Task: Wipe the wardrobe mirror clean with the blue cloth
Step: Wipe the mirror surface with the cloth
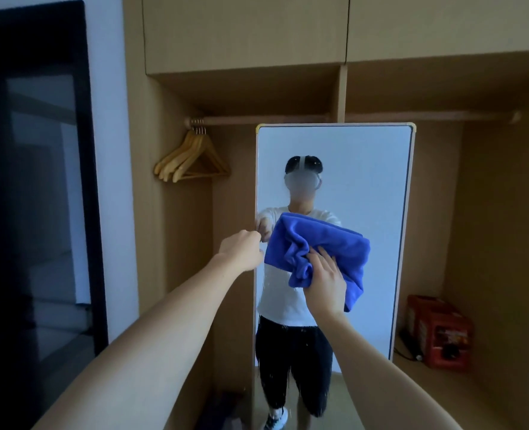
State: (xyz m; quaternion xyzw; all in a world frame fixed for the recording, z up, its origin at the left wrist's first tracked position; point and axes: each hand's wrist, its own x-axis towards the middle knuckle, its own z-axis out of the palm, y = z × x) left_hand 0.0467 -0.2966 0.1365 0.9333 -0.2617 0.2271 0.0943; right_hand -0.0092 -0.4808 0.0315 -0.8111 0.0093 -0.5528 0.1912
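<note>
Both my forearms reach out from the bottom edge, bare, nearly straight. My left hand (241,249) is curled into a loose fist at the left edge of the mirror (378,193), fingers closed on the frame edge as far as I can tell; the actual grip is hidden behind the knuckles. My right hand (325,280) is spread flat, fingers splayed upward, palm pressing the blue cloth (319,243) against the glass. Cloth is bunched and folded, sits about mid-height of the mirror, closer to its left edge, a fold hanging below my wrist on the right.

Mirror stands upright inside the wardrobe (244,32), thin light frame, yellow corner caps at top. Small droplets or specks show on the lower glass near the left edge.

Wooden hangers (191,156) hang bunched at the left end of the rail (288,120). Red box (440,333) sits on the wardrobe floor, right of the mirror's bottom corner; its printing is too blurred to read. Dark door (36,181) at far left.
</note>
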